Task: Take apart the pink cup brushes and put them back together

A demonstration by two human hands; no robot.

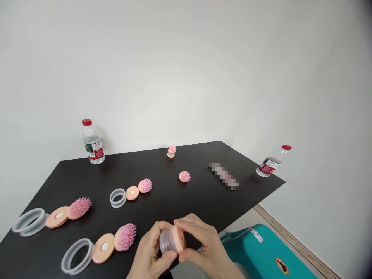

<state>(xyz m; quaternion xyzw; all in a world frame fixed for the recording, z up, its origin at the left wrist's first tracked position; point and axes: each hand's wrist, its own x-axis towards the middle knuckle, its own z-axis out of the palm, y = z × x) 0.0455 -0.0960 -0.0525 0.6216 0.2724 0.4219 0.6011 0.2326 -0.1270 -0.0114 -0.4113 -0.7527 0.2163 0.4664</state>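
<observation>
Your left hand: narrow grip, holding a capped clear ring, peach side toward your right | your right hand: narrow grip on the same piece, from the other side | piece: in both hands, at the front edge of the black table | nearest: pink brush head, peach disc, clear ring

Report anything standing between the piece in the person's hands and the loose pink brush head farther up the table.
Nothing visible stands in the way. The clear-and-peach round piece, held by the left hand and right hand, has only bare black tabletop between it and the loose pink brush head.
</observation>
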